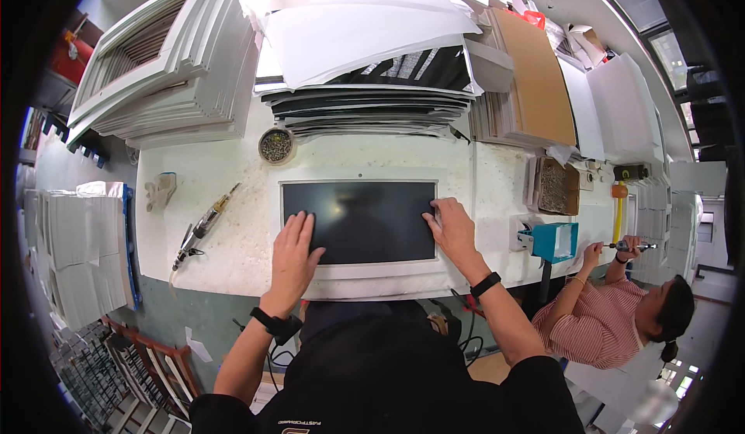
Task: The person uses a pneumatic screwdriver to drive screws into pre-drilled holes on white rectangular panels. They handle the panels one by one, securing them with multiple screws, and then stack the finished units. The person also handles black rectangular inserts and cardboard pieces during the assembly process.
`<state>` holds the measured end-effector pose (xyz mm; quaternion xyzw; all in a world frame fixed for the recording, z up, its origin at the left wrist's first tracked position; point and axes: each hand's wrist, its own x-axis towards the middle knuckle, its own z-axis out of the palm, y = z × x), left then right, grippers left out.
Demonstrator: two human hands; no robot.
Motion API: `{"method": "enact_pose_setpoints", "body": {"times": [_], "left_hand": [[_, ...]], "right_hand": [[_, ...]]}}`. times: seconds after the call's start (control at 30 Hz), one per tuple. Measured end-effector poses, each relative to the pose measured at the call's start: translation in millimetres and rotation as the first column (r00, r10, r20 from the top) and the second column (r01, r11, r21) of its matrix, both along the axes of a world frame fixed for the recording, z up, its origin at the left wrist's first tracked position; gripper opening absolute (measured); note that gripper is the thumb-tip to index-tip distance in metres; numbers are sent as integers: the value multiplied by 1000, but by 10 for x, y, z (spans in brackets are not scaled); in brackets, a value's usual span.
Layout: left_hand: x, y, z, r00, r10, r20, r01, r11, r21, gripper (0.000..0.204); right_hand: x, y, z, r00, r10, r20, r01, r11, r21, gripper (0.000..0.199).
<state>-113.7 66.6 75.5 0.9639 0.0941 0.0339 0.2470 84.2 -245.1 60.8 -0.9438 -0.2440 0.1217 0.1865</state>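
Note:
In front of me lies a dark, glossy flat panel (365, 236) set within a white rectangular frame (372, 272) on the workbench. My left hand (292, 254) rests flat over the panel's left edge, fingers stretched out and thumb apart. At the opposite side, my right hand (453, 230) touches the panel's upper right edge with loosely bent fingers, part of them over the frame's border. Neither hand grips a tool. To the left on the bench lies a pneumatic screwdriver (206, 224), apart from both hands.
A round tub of screws (276, 146) sits beyond the frame, before stacked dark sheets (372, 112). White frames (167, 69) are piled far left. A box of small parts (555, 185) and a teal holder (556, 241) stand right. A co-worker (597, 317) holds a tool nearby.

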Motion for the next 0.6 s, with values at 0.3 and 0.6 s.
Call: {"method": "enact_pose_setpoints", "body": {"times": [0.3, 0.6], "left_hand": [[805, -229, -356, 952, -293, -89, 303, 945, 123, 85], [769, 79, -116, 911, -354, -211, 380, 920, 99, 114]], "right_hand": [[20, 93, -123, 979, 174, 105, -158, 977, -143, 95], [-1, 143, 19, 971, 237, -34, -234, 908, -347, 121]]}}
